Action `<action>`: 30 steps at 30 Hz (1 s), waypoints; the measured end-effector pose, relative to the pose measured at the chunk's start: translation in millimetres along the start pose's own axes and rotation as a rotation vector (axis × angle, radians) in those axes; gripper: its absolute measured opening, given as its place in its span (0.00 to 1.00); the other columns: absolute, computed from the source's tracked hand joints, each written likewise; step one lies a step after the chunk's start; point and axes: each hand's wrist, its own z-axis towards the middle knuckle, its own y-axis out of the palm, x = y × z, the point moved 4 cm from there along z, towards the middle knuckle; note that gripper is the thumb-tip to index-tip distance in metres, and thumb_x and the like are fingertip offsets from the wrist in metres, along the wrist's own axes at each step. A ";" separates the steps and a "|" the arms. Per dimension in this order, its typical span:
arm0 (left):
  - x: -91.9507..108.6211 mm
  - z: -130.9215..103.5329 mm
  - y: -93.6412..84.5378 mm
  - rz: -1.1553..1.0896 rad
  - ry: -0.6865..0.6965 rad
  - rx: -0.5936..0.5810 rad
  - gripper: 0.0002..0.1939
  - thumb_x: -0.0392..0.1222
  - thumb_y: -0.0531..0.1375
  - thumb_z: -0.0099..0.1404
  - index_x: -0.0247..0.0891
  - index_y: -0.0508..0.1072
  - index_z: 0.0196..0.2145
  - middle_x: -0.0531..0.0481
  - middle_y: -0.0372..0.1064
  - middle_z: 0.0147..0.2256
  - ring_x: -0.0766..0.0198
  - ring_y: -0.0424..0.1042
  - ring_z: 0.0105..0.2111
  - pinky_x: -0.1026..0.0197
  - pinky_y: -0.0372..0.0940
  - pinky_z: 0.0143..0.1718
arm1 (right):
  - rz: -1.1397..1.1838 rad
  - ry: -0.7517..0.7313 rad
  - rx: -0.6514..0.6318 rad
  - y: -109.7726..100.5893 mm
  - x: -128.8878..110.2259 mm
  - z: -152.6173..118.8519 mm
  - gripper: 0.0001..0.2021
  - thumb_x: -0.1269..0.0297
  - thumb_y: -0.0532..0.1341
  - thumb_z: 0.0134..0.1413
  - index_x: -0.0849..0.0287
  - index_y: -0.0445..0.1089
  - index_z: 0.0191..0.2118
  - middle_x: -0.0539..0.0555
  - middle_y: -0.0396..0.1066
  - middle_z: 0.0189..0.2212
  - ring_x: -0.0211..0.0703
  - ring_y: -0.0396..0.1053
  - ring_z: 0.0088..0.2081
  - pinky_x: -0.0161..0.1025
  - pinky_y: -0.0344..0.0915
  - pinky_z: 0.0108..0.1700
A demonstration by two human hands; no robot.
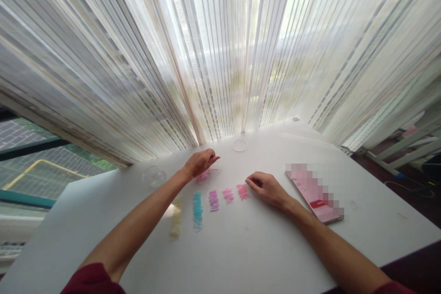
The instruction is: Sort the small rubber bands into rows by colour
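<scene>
Left hand [202, 164]: curled over pink rubber-band pile [203, 176] — cannot tell if pinching any.
Right hand [268, 188]: loosely curled beside coral-pink band row [243, 192] — grip hidden.

A sheer white curtain with narrow stripes [234, 46] hangs along the far edge of a smooth white desk [248, 257], its folds fanning out across the upper part of the view; daylight comes through the cloth, brightest above the middle of the far edge, and blurred patches of green show behind it; beyond the desk's left edge, a dark straight bar [34, 149] and a teal bar [24, 197] cross a view of grey brick paving [20, 135], where a bent yellow rail [41, 161] stands; beyond the right edge are a white slatted frame [409, 148] and a dark reddish-brown floor [382, 181].
</scene>
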 end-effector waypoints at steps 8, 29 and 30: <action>43.4 -6.0 -28.1 0.002 0.154 0.053 0.23 0.54 0.43 0.78 0.37 0.67 0.33 0.50 0.66 0.27 0.64 0.66 0.25 0.63 0.59 0.27 | -0.007 -0.003 0.003 -0.1 -1.4 -0.4 0.13 0.60 0.56 0.64 0.58 0.76 0.34 0.53 0.76 0.30 0.41 0.69 0.30 0.39 0.65 0.35; 170.9 -129.2 18.9 -0.040 0.017 0.080 0.12 0.49 0.60 0.70 0.38 0.70 0.34 0.48 0.72 0.32 0.58 0.74 0.30 0.59 0.69 0.29 | -0.020 0.026 0.082 5.4 1.8 -0.7 0.16 0.55 0.56 0.62 0.59 0.76 0.34 0.54 0.76 0.29 0.42 0.69 0.28 0.39 0.65 0.34; 168.2 -131.8 14.7 -0.069 -0.007 0.082 0.11 0.49 0.60 0.70 0.38 0.70 0.36 0.48 0.72 0.33 0.58 0.74 0.32 0.59 0.70 0.31 | -0.020 0.035 0.093 5.3 2.1 -0.9 0.16 0.55 0.56 0.62 0.59 0.76 0.34 0.54 0.76 0.29 0.42 0.69 0.28 0.39 0.65 0.34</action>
